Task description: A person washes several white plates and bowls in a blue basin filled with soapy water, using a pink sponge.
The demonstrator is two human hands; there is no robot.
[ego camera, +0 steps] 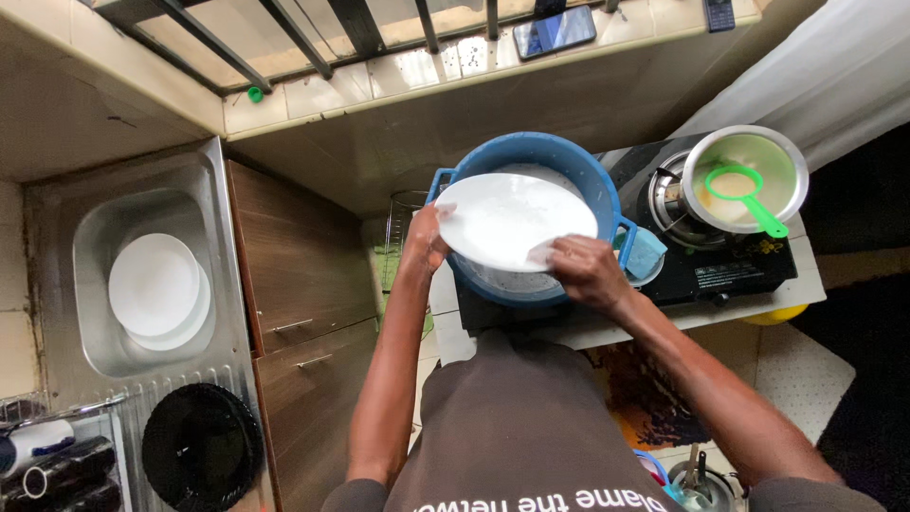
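A white round plate [512,218] is held tilted over a blue plastic basin [595,185] that holds soapy water. My left hand [424,240] grips the plate's left rim. My right hand [585,270] presses on the plate's lower right edge, fingers closed against it; whether it holds a sponge or cloth is hidden. The basin stands on a black gas stove [735,270].
A steel pan with a green strainer [749,185] sits on the stove's right burner. Left, a steel sink [90,284] holds stacked white plates [156,289]; a black plate [199,446] lies on the drainboard. Wooden cabinet drawers [303,284] stand between. A phone [555,30] rests on the windowsill.
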